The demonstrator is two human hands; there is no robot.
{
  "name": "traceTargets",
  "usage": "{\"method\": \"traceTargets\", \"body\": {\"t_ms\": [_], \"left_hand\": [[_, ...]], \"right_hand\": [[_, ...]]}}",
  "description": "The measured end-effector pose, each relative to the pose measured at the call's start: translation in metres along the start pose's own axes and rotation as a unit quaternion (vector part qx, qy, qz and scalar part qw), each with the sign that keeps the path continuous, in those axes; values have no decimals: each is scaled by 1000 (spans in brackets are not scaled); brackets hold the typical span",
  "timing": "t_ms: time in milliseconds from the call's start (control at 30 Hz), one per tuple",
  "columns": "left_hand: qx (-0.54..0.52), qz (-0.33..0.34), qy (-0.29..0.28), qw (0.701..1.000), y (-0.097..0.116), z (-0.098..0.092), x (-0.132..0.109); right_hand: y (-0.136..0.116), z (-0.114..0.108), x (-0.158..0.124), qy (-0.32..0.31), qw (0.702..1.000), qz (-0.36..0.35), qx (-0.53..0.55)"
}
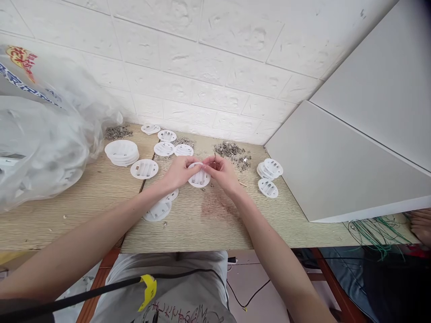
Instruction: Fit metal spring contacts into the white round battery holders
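A round white plastic battery holder [199, 178] with slots across it is between my hands, just above the table. My left hand [183, 171] is closed on its upper left edge, thumb on top. At the upper right edge my right hand [220, 172] pinches, its thumb tip almost meeting the left thumb. Whether a small metal part is between the fingertips is hidden. A thin stick-like end [243, 184] shows beside the right wrist. Close behind lies a pile of small metal pieces [230, 150]. More round white holders [158, 211] lie by my left forearm.
Stacked white discs [121, 152] stand at the left near a large clear plastic bag [43, 143]. Several finished-looking holders [268, 188] lie at the right, before a grey-white panel [357, 170]. Green wires [377, 233] and another person's hand [420, 226] are beyond it.
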State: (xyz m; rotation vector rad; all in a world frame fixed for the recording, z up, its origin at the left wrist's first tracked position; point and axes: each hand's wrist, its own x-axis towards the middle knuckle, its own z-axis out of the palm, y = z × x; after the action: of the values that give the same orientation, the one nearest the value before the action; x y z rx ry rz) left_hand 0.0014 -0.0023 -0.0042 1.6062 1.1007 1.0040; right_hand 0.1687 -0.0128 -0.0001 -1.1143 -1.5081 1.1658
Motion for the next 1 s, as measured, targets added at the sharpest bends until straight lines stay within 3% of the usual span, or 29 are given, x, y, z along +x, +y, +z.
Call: {"method": "traceTargets", "body": {"t_ms": [667, 767, 900, 1000], "left_hand": [[-3, -49, 23, 999, 11, 2, -3], [-57, -61, 28, 996, 12, 2, -3], [-257, -91, -76, 959, 15, -1, -3], [-322, -92, -127, 934, 16, -3, -3]], "right_hand": [[-4, 0, -1, 0, 1000, -1, 16], [-2, -2, 0, 5, 999, 9, 33], [1, -6, 4, 58, 992, 42, 105], [2, -8, 6, 75, 981, 67, 166]]}}
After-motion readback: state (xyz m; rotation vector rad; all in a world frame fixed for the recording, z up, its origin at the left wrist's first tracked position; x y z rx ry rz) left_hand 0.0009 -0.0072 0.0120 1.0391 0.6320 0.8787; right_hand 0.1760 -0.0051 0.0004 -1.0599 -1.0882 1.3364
